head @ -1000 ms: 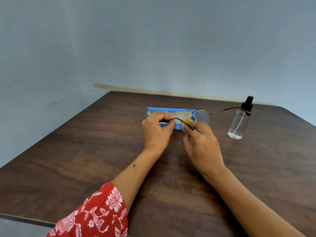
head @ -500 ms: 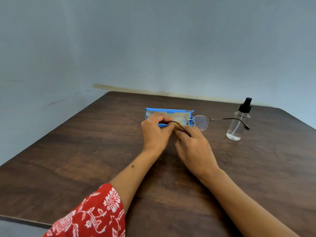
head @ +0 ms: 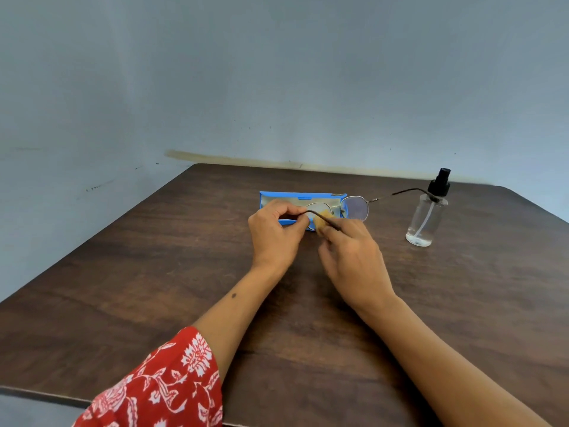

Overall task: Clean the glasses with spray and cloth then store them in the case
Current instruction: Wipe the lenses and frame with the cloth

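The left hand point(head: 277, 232) pinches the glasses point(head: 341, 211) at the near temple hinge, fingers curled around the frame; the right hand point(head: 351, 257) pinches a small yellow cloth point(head: 323, 221) against the lens nearest the left hand, fingers curled on it. The glasses are held above the bench point(head: 154, 288), directly in front of both hands, with the open blue case point(head: 303, 200) just beyond them. The far temple extends outward to the right of the right hand and, in this view, its tip overlaps the spray bottle point(head: 426, 220) (actual contact cannot be confirmed). Probable faults: a wide wiping stroke may swing that temple into the bottle and tip it; excess pressure on the lens, held by one hinge only, may twist the thin frame; a loose pinch may drop the cloth.
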Motion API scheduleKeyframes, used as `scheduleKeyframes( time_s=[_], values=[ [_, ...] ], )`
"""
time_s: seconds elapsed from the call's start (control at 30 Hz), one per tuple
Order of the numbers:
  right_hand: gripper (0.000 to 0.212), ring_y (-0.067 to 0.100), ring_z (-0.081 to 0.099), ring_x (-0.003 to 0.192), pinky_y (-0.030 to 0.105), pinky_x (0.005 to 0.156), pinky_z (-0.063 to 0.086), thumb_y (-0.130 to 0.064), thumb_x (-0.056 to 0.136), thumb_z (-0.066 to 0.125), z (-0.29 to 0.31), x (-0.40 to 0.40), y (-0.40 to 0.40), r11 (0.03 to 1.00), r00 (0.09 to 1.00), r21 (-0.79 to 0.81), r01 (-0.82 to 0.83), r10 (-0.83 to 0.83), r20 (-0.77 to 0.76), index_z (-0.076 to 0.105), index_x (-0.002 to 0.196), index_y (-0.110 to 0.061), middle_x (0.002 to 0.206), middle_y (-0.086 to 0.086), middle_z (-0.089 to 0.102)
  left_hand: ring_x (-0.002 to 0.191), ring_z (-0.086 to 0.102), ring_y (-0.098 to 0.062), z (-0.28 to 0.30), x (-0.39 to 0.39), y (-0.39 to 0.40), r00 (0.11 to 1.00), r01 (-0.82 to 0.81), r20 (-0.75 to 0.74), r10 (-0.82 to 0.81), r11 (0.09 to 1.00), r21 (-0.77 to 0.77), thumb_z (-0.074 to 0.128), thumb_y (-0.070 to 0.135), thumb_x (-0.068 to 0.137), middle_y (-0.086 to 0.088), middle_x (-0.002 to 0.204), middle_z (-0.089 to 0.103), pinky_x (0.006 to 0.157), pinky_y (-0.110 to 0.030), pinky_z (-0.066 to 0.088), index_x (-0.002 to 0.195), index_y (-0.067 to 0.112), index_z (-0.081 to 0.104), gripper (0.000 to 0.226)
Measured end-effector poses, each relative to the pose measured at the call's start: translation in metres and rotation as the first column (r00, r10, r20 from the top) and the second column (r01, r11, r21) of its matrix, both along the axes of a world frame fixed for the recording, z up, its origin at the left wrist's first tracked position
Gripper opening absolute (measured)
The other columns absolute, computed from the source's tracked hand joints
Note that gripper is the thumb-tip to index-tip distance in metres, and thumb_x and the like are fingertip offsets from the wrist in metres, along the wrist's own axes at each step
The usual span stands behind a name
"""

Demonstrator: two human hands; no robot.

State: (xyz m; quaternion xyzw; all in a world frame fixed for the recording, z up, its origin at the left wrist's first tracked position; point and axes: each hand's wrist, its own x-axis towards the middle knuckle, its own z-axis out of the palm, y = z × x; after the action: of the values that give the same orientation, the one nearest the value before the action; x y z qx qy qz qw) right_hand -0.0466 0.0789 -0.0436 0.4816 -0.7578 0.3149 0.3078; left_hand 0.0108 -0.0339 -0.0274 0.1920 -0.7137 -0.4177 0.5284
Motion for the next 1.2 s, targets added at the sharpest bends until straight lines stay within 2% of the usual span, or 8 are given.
scheduleKeyframes(
  time_s=[0.13,0.33,0.47,0.67,0.77,0.87,1.07,1.2],
  values=[
    [0.024,0.033,0.062,0.089,0.039,0.065,0.057,0.001,0.073,0.065,-0.0006,-0.0046,0.0028,0.999,0.999,-0.014,0.035,-0.034,0.026,0.07,0.096,0.002,0.1,0.014,0.066,0.067,0.059,0.011,0.0003,-0.0001,0.0033,1.0,0.008,0.011,-0.008,1.0,0.001,0.071,-0.002,0.07,0.009,0.07,0.065,0.067,-0.002,0.042,0.071,0.009,0.072,0.011],
    [0.034,0.028,0.06,0.087,0.031,0.066,0.054,-0.014,0.077,0.043,-0.0029,0.005,-0.003,0.994,0.997,0.092,-0.067,0.07,-0.03,0.07,0.095,-0.004,0.097,0.008,0.066,0.069,0.063,-0.001,-0.0011,0.0015,-0.002,0.999,-0.004,0.035,0.003,1.0,0.019,0.071,-0.002,0.069,0.008,0.071,0.066,0.071,-0.011,0.049,0.07,0.011,0.071,0.012],
    [0.021,0.032,0.062,0.085,0.034,0.058,0.055,0.002,0.071,0.068,0.0007,-0.0012,0.0006,0.998,0.997,-0.007,0.067,-0.067,0.034,0.07,0.092,0.001,0.095,0.013,0.066,0.07,0.062,0.0,0.0014,0.0001,-0.0016,0.999,-0.021,0.026,0.021,1.0,0.018,0.072,0.0,0.07,0.007,0.072,0.067,0.071,-0.012,0.048,0.07,0.012,0.071,0.012],
    [0.039,0.028,0.059,0.089,0.032,0.07,0.052,-0.016,0.078,0.038,-0.0042,0.0023,-0.004,0.994,0.998,0.101,-0.05,0.052,-0.021,0.069,0.098,-0.003,0.1,0.009,0.064,0.07,0.062,0.002,0.0006,0.0009,0.0006,0.999,-0.002,0.041,0.002,1.0,0.008,0.071,-0.002,0.069,0.011,0.07,0.065,0.073,-0.014,0.05,0.071,0.011,0.072,0.013],
    [0.024,0.029,0.06,0.087,0.033,0.064,0.054,-0.006,0.078,0.054,-0.0013,0.0016,-0.0021,0.999,1.0,0.051,0.001,-0.001,0.01,0.07,0.094,-0.002,0.097,0.009,0.066,0.073,0.065,-0.006,0.0013,0.0018,0.0001,0.999,-0.013,0.038,0.012,1.0,0.018,0.072,-0.001,0.069,0.007,0.072,0.067,0.073,-0.015,0.05,0.072,0.011,0.072,0.012],
    [0.022,0.033,0.062,0.084,0.037,0.059,0.056,0.003,0.071,0.068,0.0005,-0.0021,0.0013,0.997,0.996,-0.008,0.073,-0.072,0.056,0.07,0.093,0.001,0.097,0.013,0.066,0.073,0.064,-0.002,0.0024,0.0003,0.0009,0.999,-0.019,0.034,0.018,1.0,0.022,0.072,0.0,0.07,0.007,0.073,0.067,0.072,-0.011,0.049,0.072,0.012,0.072,0.012],
    [0.04,0.027,0.061,0.087,0.03,0.067,0.052,-0.017,0.076,0.038,-0.0019,0.0038,-0.0036,0.994,0.998,0.097,-0.058,0.06,-0.019,0.071,0.094,-0.003,0.098,0.007,0.066,0.073,0.065,-0.006,0.0,0.0005,-0.0005,0.999,-0.01,0.042,0.01,1.0,0.009,0.071,-0.001,0.068,0.004,0.073,0.069,0.074,-0.017,0.05,0.071,0.011,0.072,0.012],
    [0.024,0.029,0.061,0.085,0.032,0.066,0.053,-0.005,0.075,0.057,0.0007,-0.001,0.0022,1.0,1.0,0.029,-0.005,0.004,0.012,0.071,0.094,-0.002,0.095,0.01,0.067,0.067,0.061,0.006,0.0003,0.0002,0.0005,1.0,-0.009,0.027,0.009,1.0,0.015,0.071,0.0,0.069,0.008,0.07,0.066,0.071,-0.009,0.047,0.071,0.012,0.072,0.012]
  ],
)
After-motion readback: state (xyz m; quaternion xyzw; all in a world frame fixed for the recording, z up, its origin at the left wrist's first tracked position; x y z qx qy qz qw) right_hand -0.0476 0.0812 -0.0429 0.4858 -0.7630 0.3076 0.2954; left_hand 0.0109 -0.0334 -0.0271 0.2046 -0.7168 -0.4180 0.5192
